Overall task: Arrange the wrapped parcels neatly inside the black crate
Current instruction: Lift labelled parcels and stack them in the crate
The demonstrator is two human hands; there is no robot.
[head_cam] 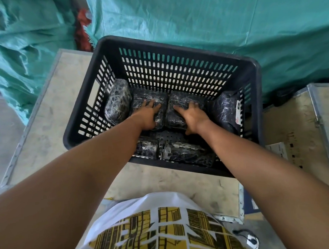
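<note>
A black slotted crate stands on a pale wooden board. Several parcels in dark shiny wrap lie on its floor. My left hand rests flat, fingers spread, on one middle parcel. My right hand lies the same way on the parcel beside it. A greyer parcel leans against the left wall. Another parcel with a white label stands against the right wall. Two more parcels lie near the front wall, partly hidden by my arms.
The wooden board has a metal-edged rim on the left. A second metal-edged panel sits to the right with a paper label on it. Green tarpaulin covers everything behind the crate. My white and yellow printed shirt fills the bottom.
</note>
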